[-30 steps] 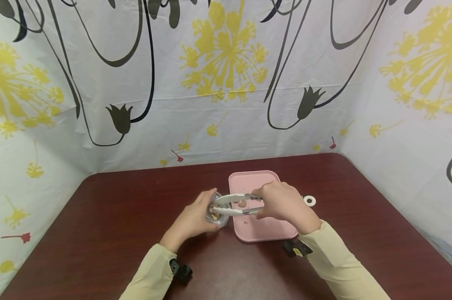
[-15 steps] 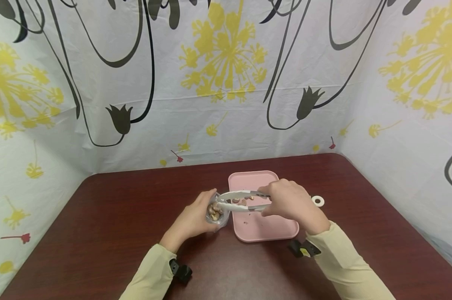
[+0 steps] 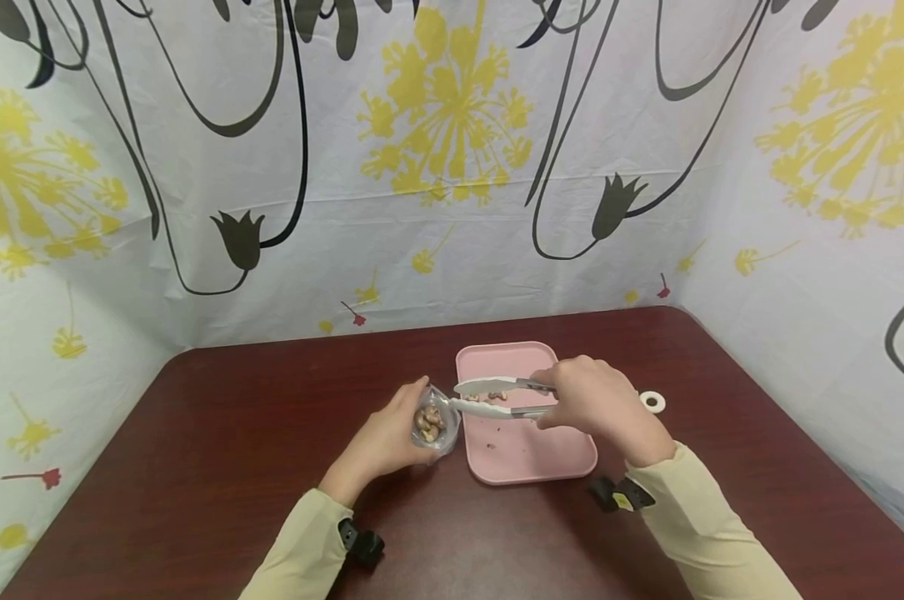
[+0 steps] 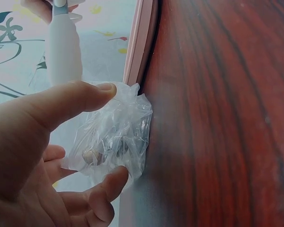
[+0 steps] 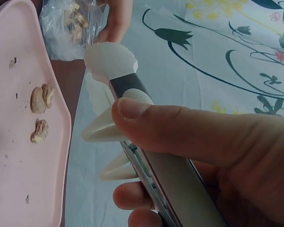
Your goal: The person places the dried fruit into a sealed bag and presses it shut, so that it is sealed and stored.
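Observation:
My left hand [image 3: 387,433] holds a clear plastic bag [image 4: 118,127] beside the pink tray's left edge, thumb on one side and fingers on the other. The bag's mouth faces up, showing several walnut pieces [image 3: 427,421] inside. My right hand [image 3: 594,400] grips a pair of white-tipped metal tongs [image 3: 489,409] above the tray. Their two tips point at the bag and stand apart, with nothing visible between them. On the pink tray [image 3: 526,462] lie a few walnut pieces [image 5: 39,98], partly hidden by the tongs in the head view.
Dark crumbs [image 5: 27,199] are scattered over the tray. A white ring [image 3: 652,402] at the tongs' rear end sticks out beyond my right hand. The dark red wooden table [image 3: 219,450] is bordered by a patterned cloth [image 3: 392,275] at the back and sides.
The tongs have drawn back rightward out of the bag's mouth to over the tray, and my right hand has moved right with them. My left hand and the bag have stayed nearly still.

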A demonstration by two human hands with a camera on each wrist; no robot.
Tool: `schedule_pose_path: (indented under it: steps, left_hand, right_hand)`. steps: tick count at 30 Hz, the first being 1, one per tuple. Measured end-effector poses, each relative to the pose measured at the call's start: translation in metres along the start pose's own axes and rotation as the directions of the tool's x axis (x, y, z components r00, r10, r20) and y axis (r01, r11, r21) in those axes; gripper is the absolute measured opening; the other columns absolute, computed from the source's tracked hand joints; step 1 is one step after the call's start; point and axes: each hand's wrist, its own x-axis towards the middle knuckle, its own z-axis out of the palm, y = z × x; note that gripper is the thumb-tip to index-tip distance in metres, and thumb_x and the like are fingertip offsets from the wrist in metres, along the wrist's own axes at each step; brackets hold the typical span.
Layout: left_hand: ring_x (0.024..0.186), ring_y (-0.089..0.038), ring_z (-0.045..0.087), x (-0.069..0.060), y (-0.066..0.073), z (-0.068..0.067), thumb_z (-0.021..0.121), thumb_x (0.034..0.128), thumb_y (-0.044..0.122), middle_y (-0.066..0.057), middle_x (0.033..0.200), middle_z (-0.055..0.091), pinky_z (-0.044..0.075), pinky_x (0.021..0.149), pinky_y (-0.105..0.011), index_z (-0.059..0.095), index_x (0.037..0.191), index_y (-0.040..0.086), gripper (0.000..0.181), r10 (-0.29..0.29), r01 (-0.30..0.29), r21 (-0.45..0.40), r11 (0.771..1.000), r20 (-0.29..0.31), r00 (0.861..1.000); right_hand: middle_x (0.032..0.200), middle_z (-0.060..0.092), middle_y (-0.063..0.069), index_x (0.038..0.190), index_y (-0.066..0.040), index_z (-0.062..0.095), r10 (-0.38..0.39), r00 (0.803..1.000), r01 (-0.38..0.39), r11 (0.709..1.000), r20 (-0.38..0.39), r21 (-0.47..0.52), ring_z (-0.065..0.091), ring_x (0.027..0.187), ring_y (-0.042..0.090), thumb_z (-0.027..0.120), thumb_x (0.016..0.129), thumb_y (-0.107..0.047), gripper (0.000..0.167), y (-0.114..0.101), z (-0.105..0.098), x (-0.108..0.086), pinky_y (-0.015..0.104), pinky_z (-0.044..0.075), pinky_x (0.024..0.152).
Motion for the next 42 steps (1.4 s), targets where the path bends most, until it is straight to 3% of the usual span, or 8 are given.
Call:
schedule_pose_path:
  steps: [5, 20, 31, 36, 42]
  left_hand:
    - [0.107, -0.026, 0.058, 0.001, 0.000, 0.001, 0.084, 0.0646, 0.025, -0.010, 0.144, 0.041, 0.050, 0.087, -0.043, 0.029, 0.148, 0.009, 0.102, 0.006, -0.006, 0.005, 1.000, -0.008, 1.000]
    - [0.107, -0.026, 0.058, -0.001, 0.000, 0.001, 0.085, 0.0657, 0.025, -0.009, 0.143, 0.042, 0.049, 0.089, -0.043, 0.034, 0.146, 0.006, 0.096, 0.026, -0.026, 0.004, 1.000, -0.029, 0.999]
    - [0.102, -0.024, 0.059, 0.000, 0.000, 0.000, 0.084, 0.0659, 0.025, -0.008, 0.142, 0.042, 0.050, 0.085, -0.041, 0.035, 0.145, 0.007, 0.095, 0.034, -0.034, 0.004, 0.999, -0.032, 0.999]
    - [0.102, -0.024, 0.059, 0.001, 0.000, 0.001, 0.084, 0.0661, 0.026, -0.008, 0.142, 0.042, 0.050, 0.085, -0.041, 0.036, 0.145, 0.007, 0.095, 0.033, -0.033, 0.009, 0.999, -0.029, 0.999]
    - [0.104, -0.024, 0.058, 0.001, -0.001, 0.001, 0.084, 0.0663, 0.026, -0.009, 0.143, 0.042, 0.050, 0.086, -0.041, 0.036, 0.145, 0.007, 0.095, 0.026, -0.026, 0.007, 1.000, -0.020, 0.999]
  right_hand:
    - [0.061, 0.051, -0.006, 0.080, -0.025, 0.066, 0.015, 1.000, -0.016, 1.000, 0.008, 0.020, 0.047, 0.059, 0.015, 0.080, 0.063, -0.026, 0.022, 0.008, 0.001, -0.002, 0.031, 0.036, 0.051]
    - [0.065, 0.056, -0.006, 0.112, -0.020, 0.071, 0.109, 0.994, -0.110, 0.993, 0.032, 0.052, 0.050, 0.064, 0.016, 0.080, 0.065, -0.027, 0.049, 0.032, 0.006, -0.005, 0.033, 0.039, 0.054]
    - [0.072, 0.060, -0.004, 0.100, -0.022, 0.073, 0.134, 0.991, -0.135, 0.989, 0.025, 0.056, 0.053, 0.068, 0.019, 0.080, 0.065, -0.028, 0.036, 0.044, 0.011, -0.004, 0.036, 0.041, 0.055]
    - [0.068, 0.056, -0.003, 0.086, -0.023, 0.070, 0.145, 0.988, -0.147, 0.988, 0.045, 0.037, 0.051, 0.066, 0.019, 0.079, 0.064, -0.025, 0.024, 0.047, 0.014, -0.001, 0.036, 0.038, 0.054]
    - [0.065, 0.054, -0.003, 0.081, -0.024, 0.069, 0.151, 0.987, -0.153, 0.988, 0.060, 0.024, 0.049, 0.066, 0.019, 0.079, 0.064, -0.024, 0.020, 0.049, 0.018, 0.001, 0.035, 0.037, 0.054]
